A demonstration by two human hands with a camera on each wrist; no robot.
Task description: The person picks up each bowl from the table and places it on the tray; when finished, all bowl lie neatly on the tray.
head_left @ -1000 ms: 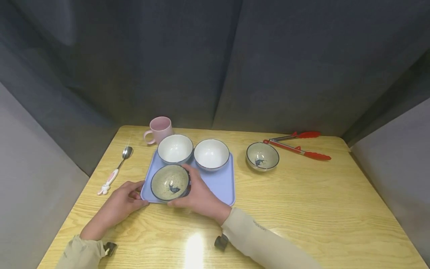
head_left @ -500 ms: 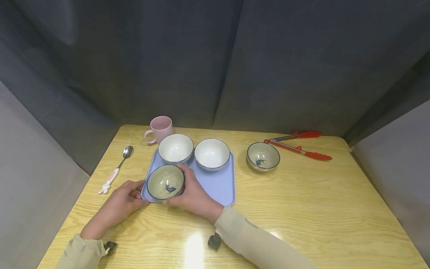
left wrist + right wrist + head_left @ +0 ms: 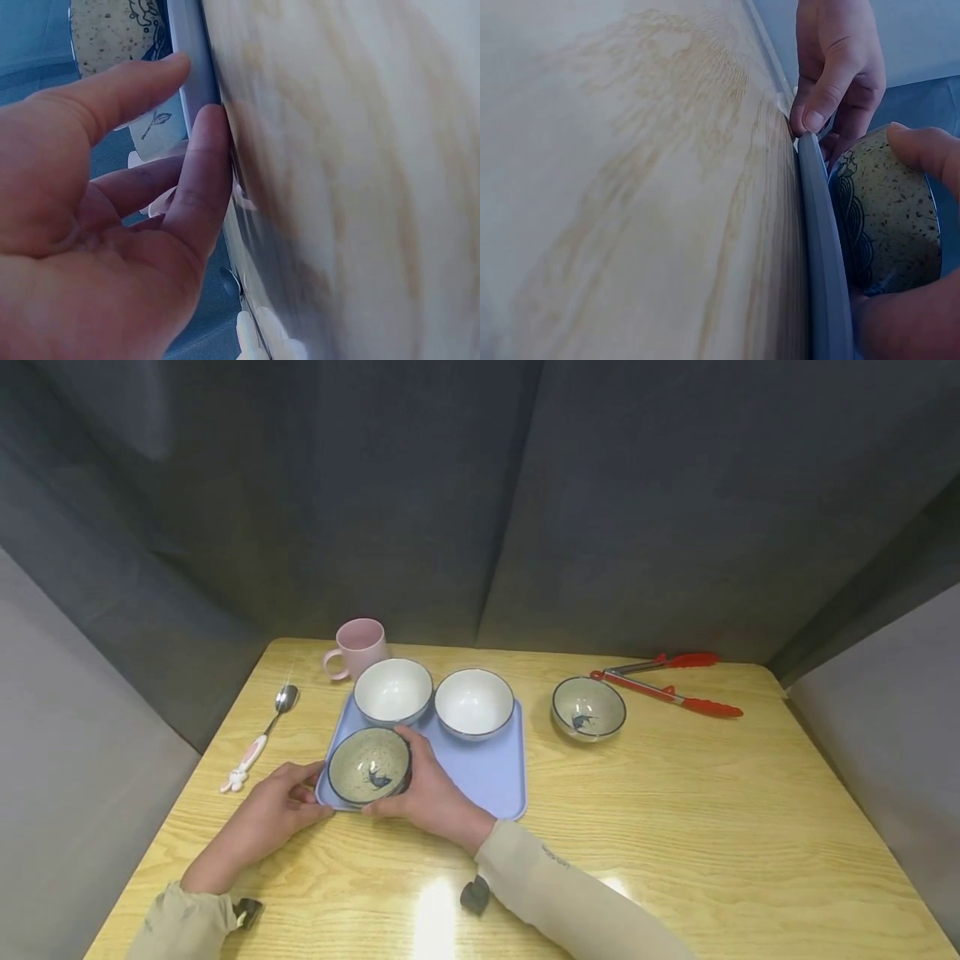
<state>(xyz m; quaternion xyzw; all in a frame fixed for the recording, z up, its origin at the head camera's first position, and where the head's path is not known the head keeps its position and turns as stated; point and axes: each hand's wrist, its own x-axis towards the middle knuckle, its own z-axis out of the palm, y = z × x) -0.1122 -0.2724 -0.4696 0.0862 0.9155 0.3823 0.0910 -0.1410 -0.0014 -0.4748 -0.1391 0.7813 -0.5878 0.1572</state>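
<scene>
A speckled beige bowl with a dark blue fish painted inside sits at the near left of a light blue tray. My right hand grips this bowl by its right side, the thumb at the near side and the fingers behind. At the tray's near left corner, my left hand holds the edge between thumb and fingers; the left wrist view shows the thumb against the rim. Two white bowls, one at the left and one at the right, stand side by side along the tray's back.
Behind the tray stands a pink mug. Left of it lies a spoon with a white rabbit handle. A second speckled bowl rests right of the tray, near red-tipped tongs. Dark curtain hangs along the table's back.
My right hand has shifted the speckled bowl a little left, closer to the tray's left edge, and has then stayed nearly still. The left hand has kept its place at the corner.
</scene>
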